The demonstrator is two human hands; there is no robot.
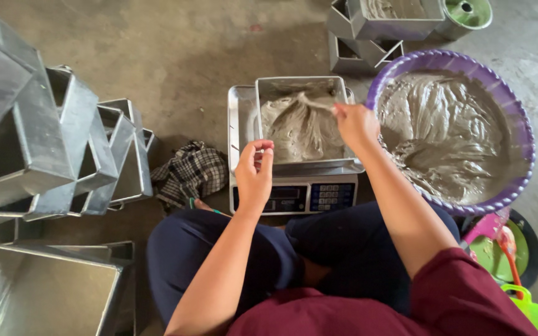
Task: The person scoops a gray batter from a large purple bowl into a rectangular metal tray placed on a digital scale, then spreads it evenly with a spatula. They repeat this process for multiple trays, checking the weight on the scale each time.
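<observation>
Batter-filled tin [302,118] on scale [294,196], right hand [356,124] perhaps spooning

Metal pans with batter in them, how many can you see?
2. One pan sits on the scale under the right hand; another pan stands at the top edge. Stacked pans may hide more.
</observation>
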